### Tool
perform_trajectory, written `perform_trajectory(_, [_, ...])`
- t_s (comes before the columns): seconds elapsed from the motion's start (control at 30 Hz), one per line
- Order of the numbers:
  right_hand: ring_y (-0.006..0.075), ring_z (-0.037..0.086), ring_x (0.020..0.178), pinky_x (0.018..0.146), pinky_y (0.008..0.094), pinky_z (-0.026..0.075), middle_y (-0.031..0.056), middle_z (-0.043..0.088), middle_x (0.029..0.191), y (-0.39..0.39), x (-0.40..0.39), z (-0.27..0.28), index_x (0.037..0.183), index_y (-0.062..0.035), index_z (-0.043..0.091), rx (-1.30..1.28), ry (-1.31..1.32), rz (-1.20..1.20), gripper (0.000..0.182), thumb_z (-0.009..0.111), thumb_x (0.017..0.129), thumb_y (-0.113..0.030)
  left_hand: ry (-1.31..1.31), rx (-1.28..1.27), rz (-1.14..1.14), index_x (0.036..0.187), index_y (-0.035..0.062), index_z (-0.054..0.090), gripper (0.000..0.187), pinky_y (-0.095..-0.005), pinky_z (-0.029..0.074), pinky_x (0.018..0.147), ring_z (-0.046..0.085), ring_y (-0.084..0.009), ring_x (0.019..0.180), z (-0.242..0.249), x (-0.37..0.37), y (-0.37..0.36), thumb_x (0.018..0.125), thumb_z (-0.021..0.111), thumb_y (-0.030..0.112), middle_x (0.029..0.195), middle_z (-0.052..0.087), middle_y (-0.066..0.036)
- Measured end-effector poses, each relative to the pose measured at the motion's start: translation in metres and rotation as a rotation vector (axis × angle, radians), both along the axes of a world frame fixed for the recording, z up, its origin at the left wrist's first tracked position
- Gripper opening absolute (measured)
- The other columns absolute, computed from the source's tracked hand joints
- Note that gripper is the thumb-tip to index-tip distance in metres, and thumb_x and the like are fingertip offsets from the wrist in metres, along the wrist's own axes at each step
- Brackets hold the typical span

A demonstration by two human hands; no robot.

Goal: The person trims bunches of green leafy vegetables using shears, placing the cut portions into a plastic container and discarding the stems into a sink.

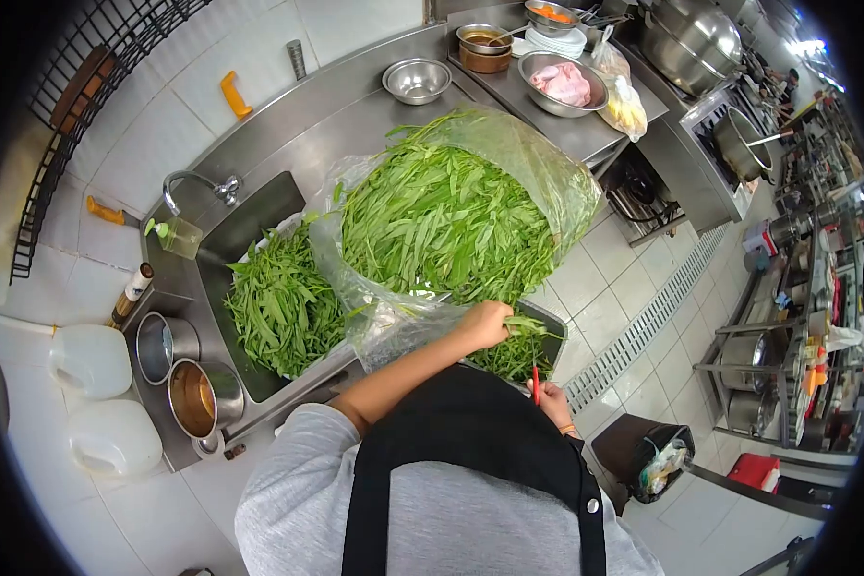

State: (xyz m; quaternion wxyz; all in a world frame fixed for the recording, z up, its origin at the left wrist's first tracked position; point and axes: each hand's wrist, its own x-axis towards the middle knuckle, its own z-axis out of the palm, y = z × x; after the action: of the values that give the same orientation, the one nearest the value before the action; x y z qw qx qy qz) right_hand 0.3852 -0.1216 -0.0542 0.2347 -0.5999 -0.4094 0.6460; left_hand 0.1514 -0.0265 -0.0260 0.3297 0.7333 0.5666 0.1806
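Leafy green stems (526,326) are bunched in my left hand (486,324), whose fingers are closed around them. My right hand (553,405) grips a red-handled knife (536,384), its blade pointing up toward the stems. Beneath both hands lie cut greens (509,361) in a dark container (554,338), partly hidden by the apron. Beyond my left hand, a large clear plastic bag (571,192) lies open around a big heap of long-leaved greens (442,216). More greens (283,307) fill part of the sink (250,221) to the left.
Steel pots (202,398) and white jugs (115,437) stand at the left. A metal bowl (417,81) sits at the back, near a bowl of raw meat (562,84). A lined bin (634,451) stands on the floor at the right, near a drain grate (643,322).
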Motion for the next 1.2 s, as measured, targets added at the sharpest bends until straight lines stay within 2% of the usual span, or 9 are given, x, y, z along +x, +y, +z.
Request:
perform_trajectory(0.23, [0.0059, 0.046, 0.045, 0.043, 0.0204, 0.042, -0.0023, 0.048, 0.059, -0.010, 0.010, -0.016, 0.069, -0.0123, 0.050, -0.221, -0.031, -0.127, 0.040, 0.060, 0.080, -0.049, -0.103, -0.063, 0.605, 0.111, 0.0039, 0.053, 0.035, -0.0382, 0.047, 0.076, 0.061, -0.0326, 0.087, 0.102, -0.160, -0.024, 0.077, 0.051, 0.006, 0.097, 0.062, -0.021])
perform_trajectory(0.4, [0.0049, 0.044, 0.046, 0.042, 0.0192, 0.039, -0.0032, 0.047, 0.059, -0.001, -0.005, 0.001, 0.067, -0.0122, 0.047, -0.149, 0.030, -0.109, 0.037, 0.059, 0.084, -0.043, 0.616, 0.015, 0.872, 0.104, 0.0017, 0.057, 0.040, -0.0396, 0.045, 0.081, 0.055, -0.0344, 0.096, 0.077, -0.304, -0.043, 0.070, 0.069, 0.019, 0.102, 0.059, -0.017])
perform_trajectory(0.47, [0.0045, 0.043, 0.046, 0.042, 0.0190, 0.038, -0.0034, 0.047, 0.059, 0.008, -0.015, 0.004, 0.066, -0.0122, 0.045, -0.139, 0.061, -0.081, 0.036, 0.059, 0.084, -0.041, 0.874, -0.100, 0.900, 0.102, 0.0038, 0.059, 0.038, -0.0424, 0.044, 0.083, 0.051, -0.0338, 0.105, 0.107, -0.285, -0.028, 0.067, 0.069, 0.015, 0.110, 0.056, -0.016])
perform_trajectory(0.57, [0.0039, 0.042, 0.045, 0.041, 0.0187, 0.035, -0.0040, 0.046, 0.058, 0.034, -0.033, 0.009, 0.066, -0.0123, 0.043, -0.072, 0.028, -0.021, 0.036, 0.061, 0.084, -0.038, 0.385, 0.466, 0.648, 0.106, 0.0040, 0.059, 0.041, -0.0396, 0.041, 0.091, 0.050, -0.0339, 0.107, 0.051, -0.294, 0.029, 0.067, 0.069, 0.013, 0.111, 0.056, -0.017])
perform_trajectory(0.63, [0.0042, 0.042, 0.045, 0.042, 0.0184, 0.034, -0.0038, 0.046, 0.058, 0.056, -0.048, 0.015, 0.070, -0.0119, 0.045, 0.010, 0.043, 0.074, 0.033, 0.059, 0.085, -0.037, 0.075, 0.393, 0.597, 0.103, 0.0017, 0.060, 0.036, -0.0394, 0.040, 0.092, 0.052, -0.0344, 0.104, 0.030, -0.263, 0.083, 0.072, 0.067, 0.019, 0.107, 0.058, -0.020])
perform_trajectory(0.73, [0.0042, 0.041, 0.045, 0.042, 0.0183, 0.033, -0.0042, 0.045, 0.058, 0.085, -0.074, 0.031, 0.071, -0.0117, 0.045, 0.110, 0.062, 0.152, 0.031, 0.058, 0.087, -0.035, 0.432, 0.360, 0.704, 0.108, -0.0009, 0.055, 0.059, -0.0404, 0.045, 0.084, 0.056, -0.0336, 0.099, 0.008, -0.211, 0.128, 0.066, 0.074, 0.034, 0.104, 0.060, -0.021])
perform_trajectory(0.83, [0.0035, 0.039, 0.045, 0.042, 0.0185, 0.032, -0.0054, 0.044, 0.057, 0.096, -0.094, 0.044, 0.069, -0.0118, 0.044, 0.199, 0.119, 0.152, 0.033, 0.061, 0.085, -0.034, 0.439, 0.088, 0.741, 0.107, 0.0020, 0.053, 0.058, -0.0408, 0.047, 0.079, 0.060, -0.0325, 0.091, 0.032, -0.197, 0.140, 0.063, 0.074, 0.033, 0.096, 0.062, -0.021])
perform_trajectory(0.97, [0.0027, 0.037, 0.045, 0.041, 0.0184, 0.030, -0.0066, 0.043, 0.057, 0.096, -0.105, 0.049, 0.068, -0.0120, 0.043, 0.165, 0.191, 0.100, 0.034, 0.064, 0.083, -0.034, 0.333, 0.346, 0.615, 0.097, 0.0034, 0.054, 0.038, -0.0420, 0.050, 0.068, 0.062, -0.0337, 0.071, 0.054, -0.159, 0.123, 0.065, 0.069, 0.018, 0.074, 0.063, -0.018])
perform_trajectory(1.2, [0.0028, 0.038, 0.044, 0.041, 0.0181, 0.030, -0.0062, 0.043, 0.056, 0.091, -0.105, 0.033, 0.067, -0.0123, 0.042, 0.123, 0.169, 0.104, 0.034, 0.063, 0.084, -0.034, 0.376, 0.455, 0.390, 0.094, 0.0016, 0.049, 0.036, -0.0487, 0.044, 0.068, 0.058, -0.0329, 0.082, 0.030, -0.118, 0.087, 0.068, 0.069, 0.018, 0.086, 0.059, -0.018])
